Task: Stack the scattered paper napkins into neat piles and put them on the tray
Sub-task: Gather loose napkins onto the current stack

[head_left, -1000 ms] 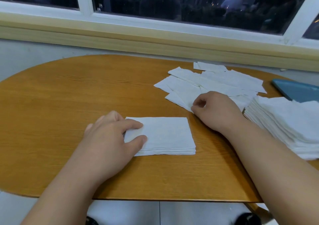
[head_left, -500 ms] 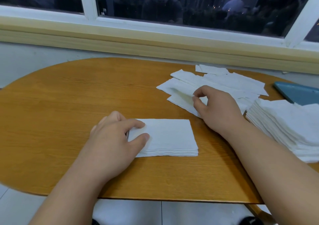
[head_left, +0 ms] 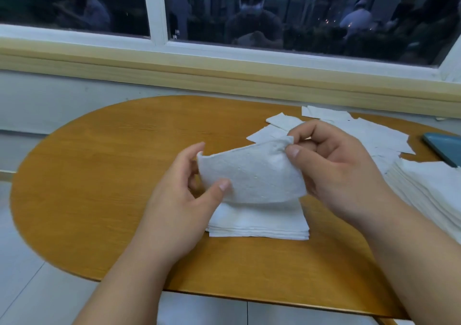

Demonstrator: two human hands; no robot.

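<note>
- paper napkin (head_left: 252,177) hangs just above the small pile (head_left: 259,225) on the counter (head_left: 99,175).
- left hand (head_left: 179,200) and right hand (head_left: 331,165): each grip is pinched on one end of it.
- step in hand: adding a sheet; next, it likely needs laying flat, edges square with the pile.

The small pile (head_left: 259,225) sits on the table (head_left: 99,175), toward its front edge. Directly above the small pile, a single napkin (head_left: 252,175) is held off the surface. The left hand (head_left: 179,200) pinches its left edge and the right hand (head_left: 334,172) pinches its upper right corner. Behind and to the right of the small pile, loose napkins (head_left: 374,135) lie scattered and overlapping on the table. To the right of the small pile, apart from it, stands a taller stack (head_left: 429,190). The tray (head_left: 444,147) lies farther right and behind, just past the taller stack. The window ledge (head_left: 224,75) runs behind the small pile, beyond the table's far edge.
</note>
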